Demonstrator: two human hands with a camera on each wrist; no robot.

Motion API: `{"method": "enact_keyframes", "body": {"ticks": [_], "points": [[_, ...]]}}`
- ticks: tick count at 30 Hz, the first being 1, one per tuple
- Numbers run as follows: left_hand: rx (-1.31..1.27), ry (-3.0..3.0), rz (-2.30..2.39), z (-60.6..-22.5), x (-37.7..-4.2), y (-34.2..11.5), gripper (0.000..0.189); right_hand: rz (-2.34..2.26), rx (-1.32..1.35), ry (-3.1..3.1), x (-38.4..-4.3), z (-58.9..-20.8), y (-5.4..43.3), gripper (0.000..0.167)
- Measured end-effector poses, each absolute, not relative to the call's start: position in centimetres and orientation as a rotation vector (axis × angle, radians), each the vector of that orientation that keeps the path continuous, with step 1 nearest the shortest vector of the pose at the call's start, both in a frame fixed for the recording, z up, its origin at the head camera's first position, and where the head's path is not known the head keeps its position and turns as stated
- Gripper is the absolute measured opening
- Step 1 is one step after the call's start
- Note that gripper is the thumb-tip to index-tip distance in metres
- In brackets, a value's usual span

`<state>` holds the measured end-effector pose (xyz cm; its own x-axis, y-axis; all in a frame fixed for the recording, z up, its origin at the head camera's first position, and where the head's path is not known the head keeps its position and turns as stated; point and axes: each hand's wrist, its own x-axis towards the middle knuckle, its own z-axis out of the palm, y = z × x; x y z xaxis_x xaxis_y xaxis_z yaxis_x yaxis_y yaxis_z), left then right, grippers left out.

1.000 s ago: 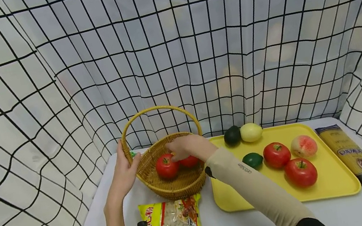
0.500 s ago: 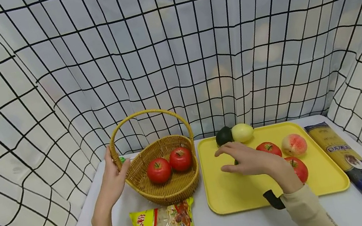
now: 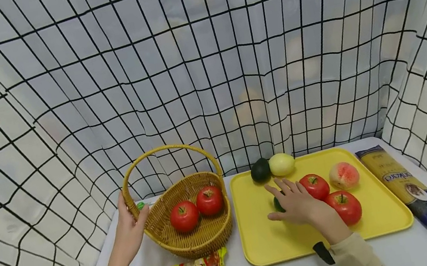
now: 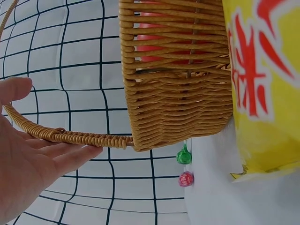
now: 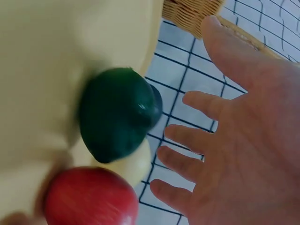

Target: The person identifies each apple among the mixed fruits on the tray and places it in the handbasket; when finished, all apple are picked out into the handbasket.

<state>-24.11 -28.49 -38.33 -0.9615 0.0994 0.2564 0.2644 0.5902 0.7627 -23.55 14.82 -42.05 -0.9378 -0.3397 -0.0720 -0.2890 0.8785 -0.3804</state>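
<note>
Right hand (image 3: pixel 297 203) open, fingers spread just over green lime (image 5: pixel 115 115) on tray (image 3: pixel 266 246), nearer than left hand (image 3: pixel 128 229), which grips basket (image 3: pixel 198 241) handle.

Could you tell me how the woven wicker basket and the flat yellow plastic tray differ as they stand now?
The woven wicker basket is round, deep and has an arched handle; the flat yellow plastic tray is rectangular, shallow and has none. The basket holds two red fruits, the tray several fruits of mixed colours. The left hand holds the basket's handle; the right hand reaches open over the tray. Both stand on the white table.
</note>
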Motion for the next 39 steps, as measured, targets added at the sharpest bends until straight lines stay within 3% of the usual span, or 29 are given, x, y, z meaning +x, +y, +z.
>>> {"method": "enact_keyframes", "body": {"ticks": [16, 30, 39], "points": [[-0.326, -2.614, -1.293, -37.6, -24.5, -28.4, 0.089, -0.423, -0.467, 2.89, -24.3, -43.7, 14.3, 0.069], [-0.312, -2.609, -1.335, -38.2, -24.1, -28.4, 0.089, -0.36, -0.617, 3.016, -24.3, -44.1, 15.1, 0.031], [-0.294, -2.624, -1.301, -38.2, -24.1, -28.3, 0.09, -0.383, -0.64, 3.02, -24.7, -44.3, 15.4, 0.032]]}}
